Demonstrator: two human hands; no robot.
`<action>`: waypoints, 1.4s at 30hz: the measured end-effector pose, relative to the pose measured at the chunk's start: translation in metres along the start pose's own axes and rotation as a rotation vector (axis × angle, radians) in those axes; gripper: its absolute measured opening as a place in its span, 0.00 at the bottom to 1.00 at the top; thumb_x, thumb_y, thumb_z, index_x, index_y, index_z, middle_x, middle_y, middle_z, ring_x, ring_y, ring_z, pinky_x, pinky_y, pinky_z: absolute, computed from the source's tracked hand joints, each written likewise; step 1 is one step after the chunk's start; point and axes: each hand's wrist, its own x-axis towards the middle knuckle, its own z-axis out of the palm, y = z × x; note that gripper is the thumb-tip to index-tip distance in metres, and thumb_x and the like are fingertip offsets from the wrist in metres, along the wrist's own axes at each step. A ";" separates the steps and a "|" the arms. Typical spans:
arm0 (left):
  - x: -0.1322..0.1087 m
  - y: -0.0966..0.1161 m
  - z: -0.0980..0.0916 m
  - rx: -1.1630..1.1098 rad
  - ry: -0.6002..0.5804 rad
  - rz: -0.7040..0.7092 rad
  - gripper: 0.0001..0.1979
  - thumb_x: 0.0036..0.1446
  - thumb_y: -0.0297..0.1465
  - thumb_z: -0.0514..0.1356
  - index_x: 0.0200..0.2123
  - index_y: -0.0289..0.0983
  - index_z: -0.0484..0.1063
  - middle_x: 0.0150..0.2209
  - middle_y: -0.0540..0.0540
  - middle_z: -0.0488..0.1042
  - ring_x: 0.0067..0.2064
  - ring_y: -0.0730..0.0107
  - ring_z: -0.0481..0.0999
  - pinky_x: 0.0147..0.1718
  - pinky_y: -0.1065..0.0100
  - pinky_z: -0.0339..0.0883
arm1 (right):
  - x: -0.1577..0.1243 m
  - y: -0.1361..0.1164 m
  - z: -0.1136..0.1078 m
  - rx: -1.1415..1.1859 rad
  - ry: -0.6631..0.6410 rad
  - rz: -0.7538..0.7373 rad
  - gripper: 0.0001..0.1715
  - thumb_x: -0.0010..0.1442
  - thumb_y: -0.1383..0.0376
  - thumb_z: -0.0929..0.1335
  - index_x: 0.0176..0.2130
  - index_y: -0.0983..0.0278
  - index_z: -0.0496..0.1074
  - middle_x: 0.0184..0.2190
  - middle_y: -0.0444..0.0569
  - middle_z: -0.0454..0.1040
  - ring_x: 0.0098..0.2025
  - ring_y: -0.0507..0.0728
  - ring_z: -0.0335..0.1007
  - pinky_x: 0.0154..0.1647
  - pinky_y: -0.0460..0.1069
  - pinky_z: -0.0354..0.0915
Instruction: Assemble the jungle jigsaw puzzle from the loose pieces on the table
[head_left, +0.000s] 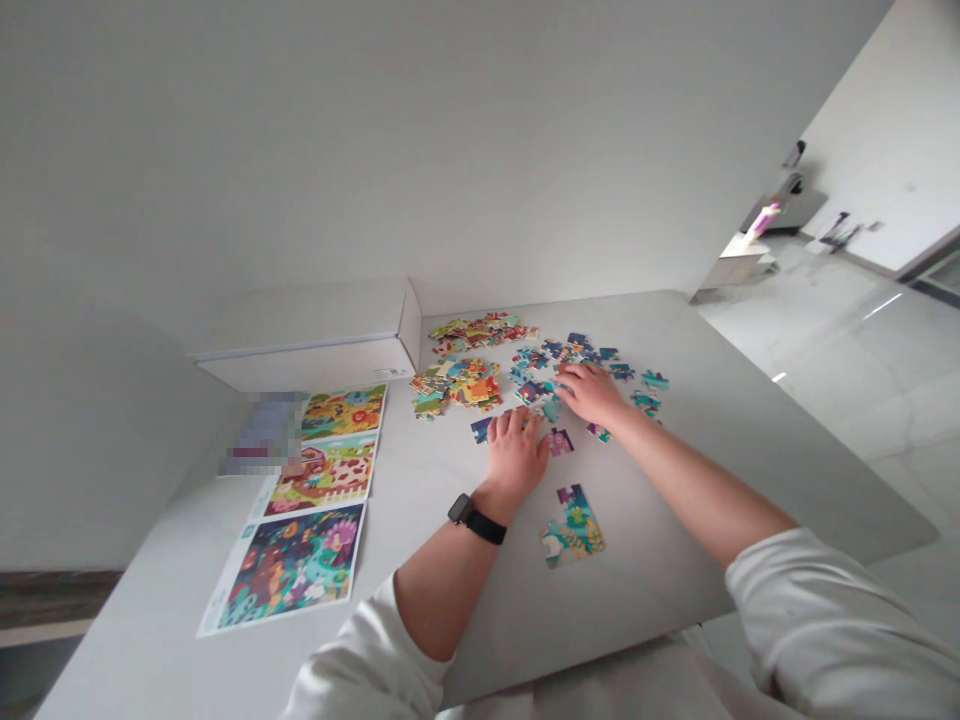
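Note:
My left hand (515,452), with a black watch on the wrist, lies flat on the white table (675,480), fingers stretched over loose blue puzzle pieces (559,441). My right hand (590,392) rests palm down, fingers spread, on a scatter of blue and teal pieces (585,352). A small joined group of pieces (571,526) lies nearer to me, right of my left wrist. Two heaps of orange and yellow pieces (457,385) sit further back on the left.
A printed sheet with three colourful pictures (315,500) lies at the left of the table. Behind it stands a white box (315,340) against the wall. The table's right edge drops to a glossy floor (862,380).

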 end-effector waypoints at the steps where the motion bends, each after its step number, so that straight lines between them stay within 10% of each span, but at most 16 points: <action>1: 0.000 0.001 -0.001 0.009 0.000 -0.006 0.21 0.70 0.37 0.64 0.64 0.44 0.75 0.68 0.39 0.73 0.68 0.44 0.70 0.71 0.39 0.62 | -0.002 -0.001 -0.001 -0.002 0.011 -0.004 0.24 0.77 0.57 0.66 0.65 0.57 0.80 0.67 0.58 0.75 0.67 0.70 0.71 0.72 0.66 0.64; 6: 0.000 0.002 -0.001 0.022 0.003 0.016 0.20 0.71 0.38 0.62 0.63 0.44 0.76 0.67 0.39 0.74 0.66 0.43 0.71 0.71 0.39 0.61 | -0.008 -0.017 0.005 0.062 -0.022 -0.200 0.24 0.77 0.55 0.67 0.67 0.50 0.78 0.71 0.54 0.72 0.74 0.68 0.63 0.77 0.65 0.57; 14: 0.000 0.000 0.001 -0.033 -0.013 0.029 0.21 0.71 0.37 0.61 0.65 0.43 0.75 0.68 0.38 0.74 0.70 0.42 0.68 0.73 0.36 0.58 | -0.011 -0.005 0.014 -0.012 0.017 0.111 0.26 0.76 0.52 0.66 0.67 0.55 0.78 0.69 0.60 0.73 0.71 0.73 0.66 0.74 0.69 0.61; 42: -0.001 -0.001 0.003 0.032 -0.050 0.034 0.21 0.69 0.43 0.65 0.63 0.49 0.79 0.73 0.39 0.68 0.74 0.41 0.64 0.75 0.32 0.53 | -0.082 0.045 -0.005 0.052 -0.024 0.186 0.22 0.68 0.59 0.73 0.60 0.54 0.82 0.66 0.56 0.74 0.66 0.71 0.71 0.70 0.67 0.64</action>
